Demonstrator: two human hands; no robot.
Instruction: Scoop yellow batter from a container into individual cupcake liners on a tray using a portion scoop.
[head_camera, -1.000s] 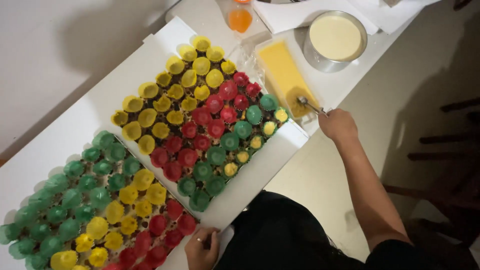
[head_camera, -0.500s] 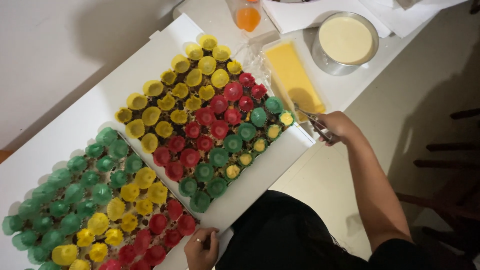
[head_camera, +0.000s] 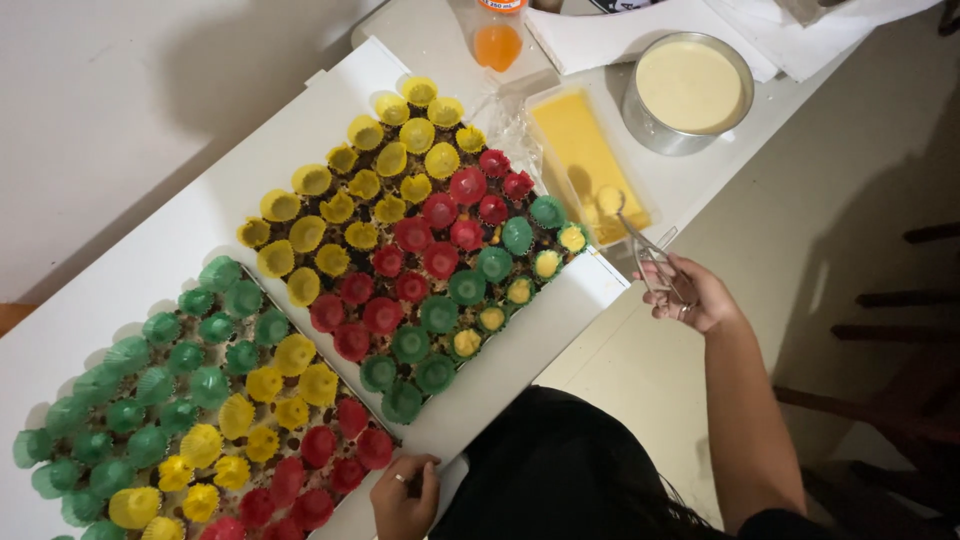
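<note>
white counter (head_camera: 120, 290) under two trays of coloured paper cups

right hand (head_camera: 695, 295) is closed around the handles of a metal squeeze scoop (head_camera: 640, 245), whose bowl hangs over the near end of a rectangular clear container of yellow batter (head_camera: 585, 160); just beside that container stands a round metal pot of pale batter (head_camera: 690, 90). left hand (head_camera: 405, 490) rests with fingers curled on the near edge of the white board (head_camera: 520, 350) that carries the near tray of yellow, red and green paper cups (head_camera: 420, 250); whether it grips the edge cannot be told. a few green cups by the scoop hold yellow batter. a second tray of cups (head_camera: 190, 400) lies to the left
</note>
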